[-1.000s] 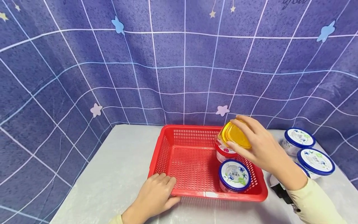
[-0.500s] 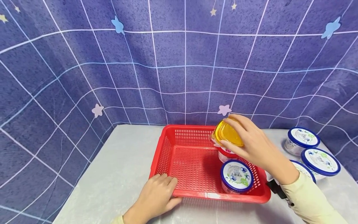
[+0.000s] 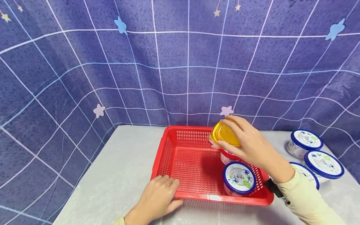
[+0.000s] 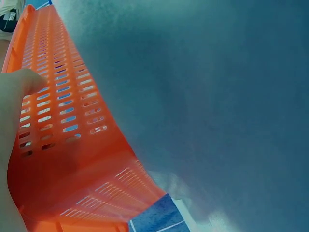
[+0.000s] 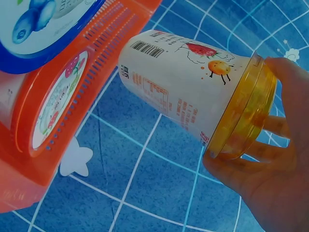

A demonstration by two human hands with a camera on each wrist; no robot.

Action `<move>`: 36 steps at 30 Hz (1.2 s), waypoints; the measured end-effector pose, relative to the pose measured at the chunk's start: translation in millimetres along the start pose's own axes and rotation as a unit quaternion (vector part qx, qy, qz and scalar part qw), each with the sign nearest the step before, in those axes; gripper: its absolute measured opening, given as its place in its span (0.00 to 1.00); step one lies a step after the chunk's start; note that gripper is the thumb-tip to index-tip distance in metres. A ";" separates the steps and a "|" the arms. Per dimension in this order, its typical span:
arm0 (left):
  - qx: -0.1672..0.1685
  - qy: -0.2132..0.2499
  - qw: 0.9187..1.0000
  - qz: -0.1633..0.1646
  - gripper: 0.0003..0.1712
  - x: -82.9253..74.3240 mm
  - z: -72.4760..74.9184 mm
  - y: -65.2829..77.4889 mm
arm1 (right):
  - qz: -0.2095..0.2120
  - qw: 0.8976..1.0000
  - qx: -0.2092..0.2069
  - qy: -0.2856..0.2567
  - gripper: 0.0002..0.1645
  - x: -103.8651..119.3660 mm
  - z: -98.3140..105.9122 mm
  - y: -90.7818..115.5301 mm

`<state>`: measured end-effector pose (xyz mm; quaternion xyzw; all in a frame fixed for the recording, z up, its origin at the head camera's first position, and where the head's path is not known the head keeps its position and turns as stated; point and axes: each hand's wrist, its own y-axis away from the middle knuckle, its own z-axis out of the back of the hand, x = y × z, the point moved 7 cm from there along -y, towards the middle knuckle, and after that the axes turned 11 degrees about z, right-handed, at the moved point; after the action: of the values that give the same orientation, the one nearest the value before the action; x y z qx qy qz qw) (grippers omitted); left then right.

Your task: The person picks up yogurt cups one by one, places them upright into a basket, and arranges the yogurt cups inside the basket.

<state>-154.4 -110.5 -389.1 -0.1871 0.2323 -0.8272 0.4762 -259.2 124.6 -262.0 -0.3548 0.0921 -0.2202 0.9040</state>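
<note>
Precariously, a yellow-lidded cup (image 3: 226,134) hangs tilted at the right end of the red basket (image 3: 194,168)

In the head view the right hand (image 3: 248,142) has it by the top alone, thumb and fingers wrapped round the yellow lid (image 5: 246,106), spread about as wide as that lid. The printed body hangs free, its base turned towards the basket. How high it sits above the far wall, I cannot tell. Close by it, inside the basket, stands a red-lidded cup (image 3: 228,157), with a blue-lidded cup (image 3: 239,178) in front.

The lid looks like the weak point: if it is loosely seated, the body could slip out and drop. Lowered at this slant, the base might catch the basket wall or knock the red-lidded cup. Because both stowed cups are at the right end, the load is probably lopsided; the left hand (image 3: 157,198), fingers curled over the front rim near the left corner, thumb outside, likely steadies it, but too hard a pull could slide everything. Three more blue-lidded cups (image 3: 324,164) cluster on the counter (image 3: 118,162), and the right sleeve (image 3: 305,195) crosses in front of the nearest, so a careless elbow could bump it.
</note>
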 end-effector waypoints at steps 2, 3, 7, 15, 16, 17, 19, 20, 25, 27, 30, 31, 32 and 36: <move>-0.001 0.001 1.000 -0.001 0.29 0.0 0.3 -0.2 | 0.005 1.000 0.001 -0.003 0.39 0.3 -1.9 -2.0; -0.002 0.000 1.000 -0.001 0.29 0.0 0.3 -0.4 | 0.007 1.000 0.002 -0.005 0.38 0.3 -3.0 -3.1; -0.002 0.001 1.000 -0.002 0.29 0.2 0.3 -0.6 | 0.016 1.000 0.005 -0.008 0.38 -0.2 -6.7 -7.3; -0.002 -0.003 1.000 -0.003 0.29 0.6 -0.7 -0.6 | 0.026 1.000 0.014 -0.007 0.38 -0.1 -11.0 -14.4; -0.003 -0.003 1.000 -0.002 0.29 1.0 -0.7 -0.5 | 0.027 0.999 0.020 -0.008 0.38 0.3 -12.6 -15.7; -0.003 -0.003 1.000 -0.001 0.28 1.3 -0.6 -0.4 | 0.029 0.999 0.026 -0.009 0.38 0.8 -14.4 -17.2; -0.003 -0.003 1.000 0.000 0.28 1.8 -0.6 -0.2 | 0.032 0.999 0.038 -0.010 0.38 1.9 -18.5 -20.5; -0.002 -0.003 1.000 0.000 0.28 1.9 -0.6 -0.2 | 0.033 0.998 0.044 -0.010 0.38 2.6 -20.7 -22.2; 0.001 -0.004 1.000 0.002 0.28 1.6 0.2 -0.8 | 0.042 0.996 0.077 -0.015 0.37 3.1 -34.3 -29.8; 0.001 -0.004 1.000 0.002 0.28 1.2 0.6 -1.4 | 0.046 0.995 0.089 -0.019 0.37 2.2 -38.9 -31.7; 0.001 -0.004 1.000 -0.002 0.29 -0.2 1.3 -2.3 | 0.049 0.994 0.098 -0.015 0.36 -0.1 -42.9 -33.2; 0.000 -0.004 1.000 -0.003 0.29 -0.7 1.4 -2.3 | 0.049 0.994 0.099 -0.014 0.37 -1.2 -43.6 -33.1; 0.000 -0.004 1.000 -0.004 0.29 -1.1 1.5 -2.3 | 0.047 0.994 0.101 -0.013 0.37 -2.2 -44.5 -33.0; 0.000 -0.001 1.000 -0.005 0.30 -1.2 1.4 -1.5 | 0.045 0.993 0.109 -0.016 0.37 -5.3 -49.5 -31.5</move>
<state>-154.2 -109.1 -387.3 -0.1889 0.2314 -0.8291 0.4725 -290.3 76.8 -276.6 -0.2535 0.0694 -0.1823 0.9475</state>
